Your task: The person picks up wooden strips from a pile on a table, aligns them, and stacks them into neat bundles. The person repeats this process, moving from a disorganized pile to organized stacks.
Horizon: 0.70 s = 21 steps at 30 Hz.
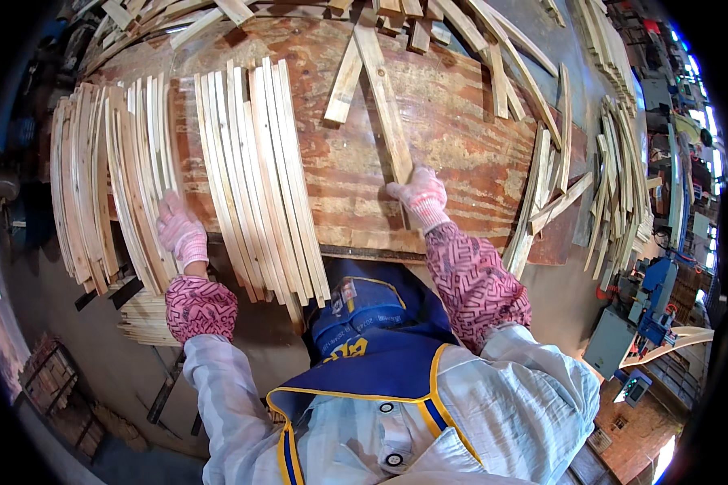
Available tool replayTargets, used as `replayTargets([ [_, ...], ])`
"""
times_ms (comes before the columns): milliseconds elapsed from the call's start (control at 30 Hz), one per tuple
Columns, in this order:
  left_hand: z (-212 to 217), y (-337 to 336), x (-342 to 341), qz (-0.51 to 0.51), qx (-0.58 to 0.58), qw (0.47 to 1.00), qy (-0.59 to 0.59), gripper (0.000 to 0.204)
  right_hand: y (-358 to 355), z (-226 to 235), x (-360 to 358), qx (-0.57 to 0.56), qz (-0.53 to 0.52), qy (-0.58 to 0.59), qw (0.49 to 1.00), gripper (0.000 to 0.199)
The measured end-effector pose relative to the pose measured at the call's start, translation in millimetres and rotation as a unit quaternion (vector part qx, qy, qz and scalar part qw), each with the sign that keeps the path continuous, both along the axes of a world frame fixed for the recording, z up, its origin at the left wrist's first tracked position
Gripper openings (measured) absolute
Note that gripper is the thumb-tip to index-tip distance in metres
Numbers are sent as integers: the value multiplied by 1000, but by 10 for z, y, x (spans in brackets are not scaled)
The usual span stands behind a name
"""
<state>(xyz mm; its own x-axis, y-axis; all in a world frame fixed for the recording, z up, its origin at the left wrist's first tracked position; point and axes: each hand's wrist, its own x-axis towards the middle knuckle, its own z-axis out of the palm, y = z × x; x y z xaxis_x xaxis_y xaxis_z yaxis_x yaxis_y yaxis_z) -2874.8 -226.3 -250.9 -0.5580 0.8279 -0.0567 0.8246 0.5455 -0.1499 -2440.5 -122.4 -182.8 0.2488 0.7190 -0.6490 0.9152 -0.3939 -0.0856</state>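
Both my hands wear pinkish-white gloves with patterned pink sleeve covers above them. My left hand (183,232) rests at the right edge of a row of pale wooden strips (136,174), its fingers stretched along the outermost strip. My right hand (421,196) grips the near end of a wooden slat (383,101), thumb on the left side and fingers on the right. This slat slants away from me across the plywood tabletop (336,190). A second row of strips (255,178) lies between my hands, its near ends jutting past the table edge.
Loose slats (412,20) pile up along the far side. More slats (542,194) lie crossed at the right, with stacked strips (619,186) beyond. Another row of strips (79,186) lies far left. A blue machine (653,295) stands at the right.
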Motion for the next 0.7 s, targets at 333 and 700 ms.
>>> replayTargets([
  [333,1217,847,1168,-429,93,896,67,71,123,-82,126,169,542,15,823,66],
  [700,1042,-600,965,144,163,960,-177,81,1572,-416,-938,132,-110,235,957,93],
])
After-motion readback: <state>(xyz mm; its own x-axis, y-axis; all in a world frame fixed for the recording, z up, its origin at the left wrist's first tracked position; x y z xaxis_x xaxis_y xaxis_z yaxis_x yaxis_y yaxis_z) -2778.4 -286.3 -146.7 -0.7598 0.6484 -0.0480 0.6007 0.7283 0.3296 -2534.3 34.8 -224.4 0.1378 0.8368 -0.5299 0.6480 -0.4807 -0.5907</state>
